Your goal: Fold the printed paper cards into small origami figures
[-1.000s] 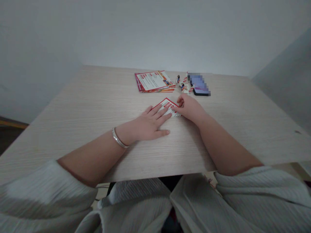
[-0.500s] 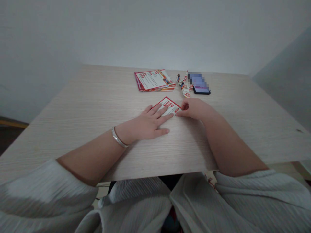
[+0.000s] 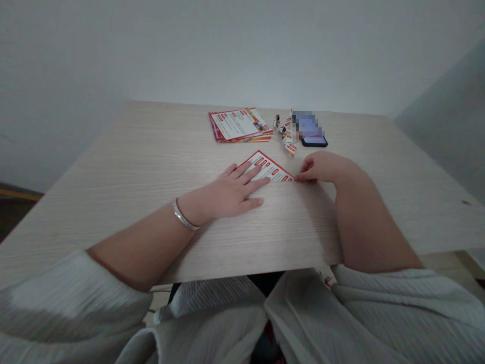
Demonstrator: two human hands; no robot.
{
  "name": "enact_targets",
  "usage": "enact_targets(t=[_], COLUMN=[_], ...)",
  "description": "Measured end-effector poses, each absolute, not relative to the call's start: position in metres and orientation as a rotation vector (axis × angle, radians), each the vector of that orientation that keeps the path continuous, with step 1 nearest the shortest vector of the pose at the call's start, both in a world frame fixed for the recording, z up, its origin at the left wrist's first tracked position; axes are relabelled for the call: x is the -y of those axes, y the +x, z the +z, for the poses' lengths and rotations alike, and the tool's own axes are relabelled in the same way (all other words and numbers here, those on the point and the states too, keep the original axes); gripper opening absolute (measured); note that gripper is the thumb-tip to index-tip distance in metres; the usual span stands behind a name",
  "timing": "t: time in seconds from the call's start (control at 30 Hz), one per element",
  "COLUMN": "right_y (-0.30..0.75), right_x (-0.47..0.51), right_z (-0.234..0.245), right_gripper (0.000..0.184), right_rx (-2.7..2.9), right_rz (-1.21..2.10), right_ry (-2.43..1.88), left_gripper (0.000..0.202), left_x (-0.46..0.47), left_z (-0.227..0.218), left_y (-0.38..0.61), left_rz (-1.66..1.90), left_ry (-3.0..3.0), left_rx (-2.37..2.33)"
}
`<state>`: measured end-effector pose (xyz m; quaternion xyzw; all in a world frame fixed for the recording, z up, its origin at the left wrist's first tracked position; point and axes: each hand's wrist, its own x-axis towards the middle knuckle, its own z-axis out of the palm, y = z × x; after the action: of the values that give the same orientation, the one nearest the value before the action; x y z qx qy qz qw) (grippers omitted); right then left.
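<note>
A red-bordered printed sheet, folded into a triangle [image 3: 270,168], lies flat on the wooden table [image 3: 151,151]. My left hand [image 3: 231,193] rests on its left part, palm down with fingers stretched out. My right hand [image 3: 322,167] has its fingers curled, and a fingertip presses the table at the sheet's right corner. A silver bangle sits on my left wrist.
Farther back lie a stack of similar printed sheets [image 3: 238,125], some small folded paper pieces [image 3: 286,132] and a dark phone [image 3: 312,136]. The table's near edge runs just above my lap; a wall stands behind the table.
My right hand has slid to the right along the sheet's lower edge, uncovering more of the folded triangle. My left hand has stayed in place.
</note>
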<state>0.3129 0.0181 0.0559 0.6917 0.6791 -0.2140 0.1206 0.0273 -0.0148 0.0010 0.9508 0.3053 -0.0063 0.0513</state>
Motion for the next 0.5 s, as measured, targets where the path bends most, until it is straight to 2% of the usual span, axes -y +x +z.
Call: enact_targets(t=[0.23, 0.33, 0.4, 0.5], right_y=[0.327, 0.317, 0.301, 0.270], right_x=[-0.019, -0.013, -0.006, 0.005], right_z=[0.057, 0.060, 0.060, 0.053], right_gripper=[0.013, 0.011, 0.016, 0.018], right_rx=[-2.087, -2.227, -2.298, -2.419], right_rz=[-0.766, -0.706, -0.671, -0.464], right_ry=[1.979, 2.041, 2.091, 2.062], left_gripper=[0.068, 0.067, 0.067, 0.065], left_x=[0.015, 0.017, 0.017, 0.015], left_z=[0.001, 0.000, 0.000, 0.001], left_y=[0.026, 0.027, 0.027, 0.029], left_rz=[0.000, 0.040, 0.064, 0.075], left_ry=[2.877, 2.887, 2.904, 2.919], left_rx=[-0.925, -0.946, -0.976, -1.003])
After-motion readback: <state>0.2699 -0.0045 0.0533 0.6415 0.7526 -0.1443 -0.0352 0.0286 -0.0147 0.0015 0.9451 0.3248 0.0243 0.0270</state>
